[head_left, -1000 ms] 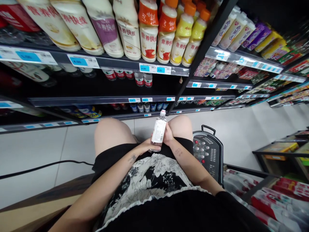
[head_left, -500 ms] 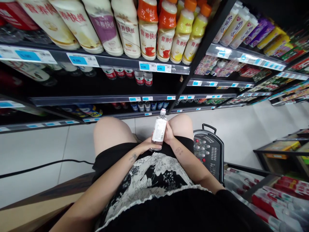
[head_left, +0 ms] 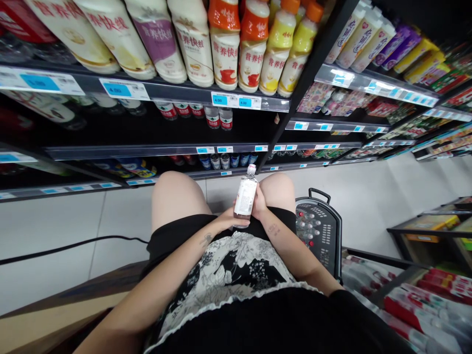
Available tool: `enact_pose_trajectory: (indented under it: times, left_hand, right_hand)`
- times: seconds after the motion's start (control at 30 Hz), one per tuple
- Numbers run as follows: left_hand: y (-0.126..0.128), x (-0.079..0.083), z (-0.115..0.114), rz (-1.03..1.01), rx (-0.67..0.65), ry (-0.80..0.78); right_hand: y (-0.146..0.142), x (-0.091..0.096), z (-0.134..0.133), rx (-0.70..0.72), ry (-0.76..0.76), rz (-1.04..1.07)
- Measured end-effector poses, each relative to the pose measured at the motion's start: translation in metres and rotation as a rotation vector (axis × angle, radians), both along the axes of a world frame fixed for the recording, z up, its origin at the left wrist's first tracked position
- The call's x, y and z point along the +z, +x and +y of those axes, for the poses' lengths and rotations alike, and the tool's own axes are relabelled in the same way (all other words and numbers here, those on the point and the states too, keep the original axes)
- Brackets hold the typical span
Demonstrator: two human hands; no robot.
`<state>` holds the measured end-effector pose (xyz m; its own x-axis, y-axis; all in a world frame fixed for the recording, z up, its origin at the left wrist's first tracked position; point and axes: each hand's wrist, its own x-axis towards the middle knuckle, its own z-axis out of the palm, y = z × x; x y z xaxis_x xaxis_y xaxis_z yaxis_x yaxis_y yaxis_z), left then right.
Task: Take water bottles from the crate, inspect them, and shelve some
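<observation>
A clear plastic bottle point(head_left: 245, 196) with a white label and a pale cap is between my hands, over my lap. It stands nearly upright, its cap leaning a little to the right. My left hand point(head_left: 229, 220) grips the bottle low down, its thumb lying across the base. Along the right side of the bottle my right hand point(head_left: 259, 200) is closed on it, with most of its fingers hidden behind. Small printed lines and a barcode show on the label.
In front is a dark shelf point(head_left: 158, 150) with milk-drink bottles point(head_left: 191, 44) on top and small red-labelled water bottles point(head_left: 219, 118) below. A black basket point(head_left: 334, 241) holding several bottles stands at my right. A black cable point(head_left: 73, 245) crosses the floor at left.
The bottle has shifted slightly to the right and up, with both hands still on it. My left knee has moved a little inward.
</observation>
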<state>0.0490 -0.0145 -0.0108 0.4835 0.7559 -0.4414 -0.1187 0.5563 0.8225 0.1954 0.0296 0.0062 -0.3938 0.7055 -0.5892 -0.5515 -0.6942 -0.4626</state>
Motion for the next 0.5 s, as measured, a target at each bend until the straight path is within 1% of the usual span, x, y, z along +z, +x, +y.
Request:
enact_pose_trajectory:
  times: [0.23,0.5]
  left_hand:
    - [0.0038,0.0007,0.0011,0.033,-0.009,0.004]
    - [0.0014,0.0022,-0.0002,0.044,-0.015,0.025]
  right_hand:
    - [0.0021,0.0004,0.0014,-0.021,-0.017,0.022]
    - [0.0005,0.0014,0.0002,-0.018,0.025,0.025]
